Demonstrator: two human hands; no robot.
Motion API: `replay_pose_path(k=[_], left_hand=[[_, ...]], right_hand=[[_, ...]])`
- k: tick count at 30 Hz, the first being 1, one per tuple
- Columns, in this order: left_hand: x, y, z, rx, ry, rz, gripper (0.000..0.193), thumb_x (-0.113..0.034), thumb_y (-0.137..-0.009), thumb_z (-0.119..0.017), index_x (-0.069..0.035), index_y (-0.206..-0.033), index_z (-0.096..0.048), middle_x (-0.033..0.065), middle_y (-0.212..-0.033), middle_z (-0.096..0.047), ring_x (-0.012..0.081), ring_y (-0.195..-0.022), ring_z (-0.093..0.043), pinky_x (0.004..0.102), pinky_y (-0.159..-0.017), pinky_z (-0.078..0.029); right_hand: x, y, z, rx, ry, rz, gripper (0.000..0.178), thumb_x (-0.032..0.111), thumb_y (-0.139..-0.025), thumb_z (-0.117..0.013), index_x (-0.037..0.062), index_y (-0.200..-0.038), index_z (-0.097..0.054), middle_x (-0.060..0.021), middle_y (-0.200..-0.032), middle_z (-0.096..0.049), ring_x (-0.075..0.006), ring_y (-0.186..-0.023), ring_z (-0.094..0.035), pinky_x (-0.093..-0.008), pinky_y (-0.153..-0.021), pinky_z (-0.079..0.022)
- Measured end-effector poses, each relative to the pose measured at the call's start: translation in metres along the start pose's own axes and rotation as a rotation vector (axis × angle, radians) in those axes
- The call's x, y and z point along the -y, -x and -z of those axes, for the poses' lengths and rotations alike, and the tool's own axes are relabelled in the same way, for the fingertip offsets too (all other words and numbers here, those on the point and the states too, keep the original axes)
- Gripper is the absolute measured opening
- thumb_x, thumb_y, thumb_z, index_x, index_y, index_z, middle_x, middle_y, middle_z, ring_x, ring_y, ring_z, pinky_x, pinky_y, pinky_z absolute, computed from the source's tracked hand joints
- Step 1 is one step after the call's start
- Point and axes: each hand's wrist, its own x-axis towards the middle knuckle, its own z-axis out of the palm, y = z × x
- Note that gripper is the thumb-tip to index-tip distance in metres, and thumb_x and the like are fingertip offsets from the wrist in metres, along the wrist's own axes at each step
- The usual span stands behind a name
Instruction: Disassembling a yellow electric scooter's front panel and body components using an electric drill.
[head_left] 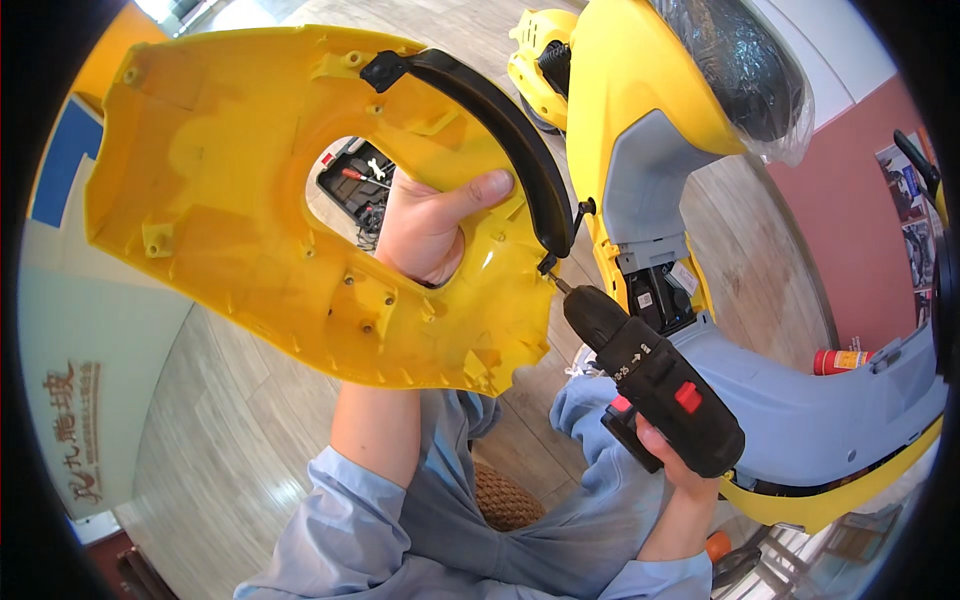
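Observation:
My left hand (pixel 425 225) holds up a large yellow plastic scooter panel (pixel 220 190) with its ribbed inner side showing. The fingers go through the oval opening, and the thumb presses on the panel's surface. Along the panel's right edge runs a curved black plastic strip (pixel 520 140). My right hand (pixel 675 465) is wrapped around the grip of a black cordless drill (pixel 665 380) with a red button. The drill points up and left, its bit (pixel 560 283) at the lower end of the strip. Whether the bit sits in a screw is too small to tell.
A yellow and grey scooter body (pixel 640 180) with a plastic-wrapped seat (pixel 740 70) stands at the right, its inner compartment (pixel 655 290) exposed. Through the panel's opening, a black tool case (pixel 345 175) shows on the floor. A red cylinder (pixel 838 362) stands by the wall.

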Motion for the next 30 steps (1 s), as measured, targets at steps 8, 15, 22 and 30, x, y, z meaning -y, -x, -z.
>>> replay_pose_path(k=[8,15,22,30], left_hand=[[-0.003,0.001,-0.002,0.001,0.0,0.015,0.039,0.011,-0.083,-0.067,-0.001,-0.12,-0.06,0.0108,-0.11,-0.068,0.0207,-0.098,-0.068,0.0363,-0.088,-0.056],[0.002,0.001,0.0,0.062,0.008,-0.029,0.037,0.008,-0.086,-0.066,0.0,-0.121,-0.058,0.0102,-0.113,-0.067,0.021,-0.1,-0.067,0.0375,-0.088,-0.057],[0.012,-0.002,0.006,0.029,-0.094,-0.157,0.033,-0.01,-0.094,-0.065,-0.001,-0.125,-0.056,0.0071,-0.118,-0.065,0.0182,-0.103,-0.065,0.0354,-0.089,-0.055],[0.008,-0.006,0.014,-0.05,-0.047,0.155,0.037,-0.018,-0.095,-0.066,-0.004,-0.127,-0.054,0.0051,-0.114,-0.065,0.0171,-0.099,-0.065,0.0351,-0.086,-0.053]], right_hand=[[-0.003,-0.001,0.0,0.015,0.05,0.016,0.045,0.02,-0.07,-0.083,0.0071,-0.11,-0.069,-0.0097,-0.106,-0.068,-0.0288,-0.093,-0.061,-0.0359,-0.079,-0.049],[-0.001,-0.003,-0.004,-0.029,-0.021,-0.026,0.034,0.016,-0.072,-0.081,0.0078,-0.104,-0.071,-0.0068,-0.097,-0.07,-0.0259,-0.086,-0.063,-0.0353,-0.074,-0.05],[0.018,-0.017,0.001,0.121,-0.482,-0.319,0.036,0.01,-0.073,-0.079,0.0065,-0.108,-0.07,-0.0101,-0.104,-0.071,-0.0266,-0.091,-0.064,-0.0359,-0.078,-0.047],[-0.011,-0.02,-0.004,0.171,-0.114,-0.169,0.037,0.01,-0.073,-0.077,0.0063,-0.11,-0.07,-0.0117,-0.104,-0.071,-0.0291,-0.093,-0.065,-0.0391,-0.083,-0.047]])
